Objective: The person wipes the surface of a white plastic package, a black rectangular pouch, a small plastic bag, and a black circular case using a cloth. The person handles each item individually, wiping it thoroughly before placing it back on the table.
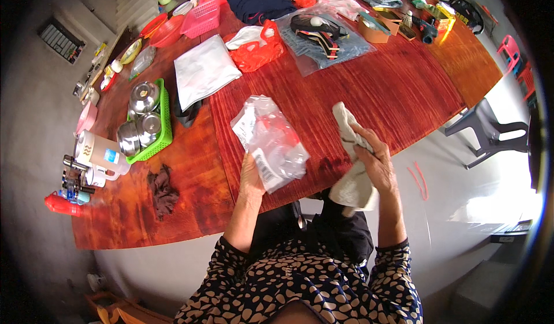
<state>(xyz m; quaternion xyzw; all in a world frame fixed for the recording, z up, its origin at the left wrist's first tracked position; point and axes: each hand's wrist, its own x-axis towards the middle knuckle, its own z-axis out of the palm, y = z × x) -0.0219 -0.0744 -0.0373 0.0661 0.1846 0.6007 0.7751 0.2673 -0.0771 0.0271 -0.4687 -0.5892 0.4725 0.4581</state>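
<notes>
plastic packet (pixel 271 142) left of cloth (pixel 353 162) | both over table (pixel 404 87) near edge | basket (pixel 164 122) far left

Bright daylight enters from the right, glaring white on the pale floor (pixel 490 208) at lower right. The glossy red-brown wooden table (pixel 369 87) shows sheen. Fisheye bending and dark vignetting ring the frame; centre sharp.

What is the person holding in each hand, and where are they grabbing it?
Left hand holds a clear crinkly plastic packet by its lower edge; right hand grips a pale folded cloth around its middle.
</notes>
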